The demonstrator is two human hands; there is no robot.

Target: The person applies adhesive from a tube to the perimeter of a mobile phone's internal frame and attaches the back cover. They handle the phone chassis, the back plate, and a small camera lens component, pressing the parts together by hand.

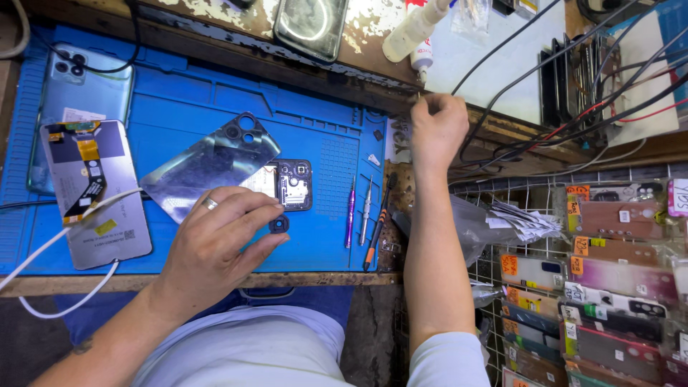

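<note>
On the blue mat (pixel 186 107) that covers the table, a small dark ring (pixel 279 225) is pinched by the left hand (pixel 215 244), held between thumb and forefinger just below the opened phone body (pixel 290 185). That left grip is closed on the ring, which sits at the fingertips, to the right of the palm and touching or just above the mat; which of the two cannot be told. A glossy back cover (pixel 211 166) lies tilted on the mat, its long axis running from lower left to upper right, and it partly overlaps the phone body. Well apart, up and to the right past the mat's edge, the right hand (pixel 437 129) is raised with fingertips drawn together near the cables (pixel 545 79); something tiny may be pinched there, but it cannot be made out. The left hand is by far the nearer to the phone body
</note>
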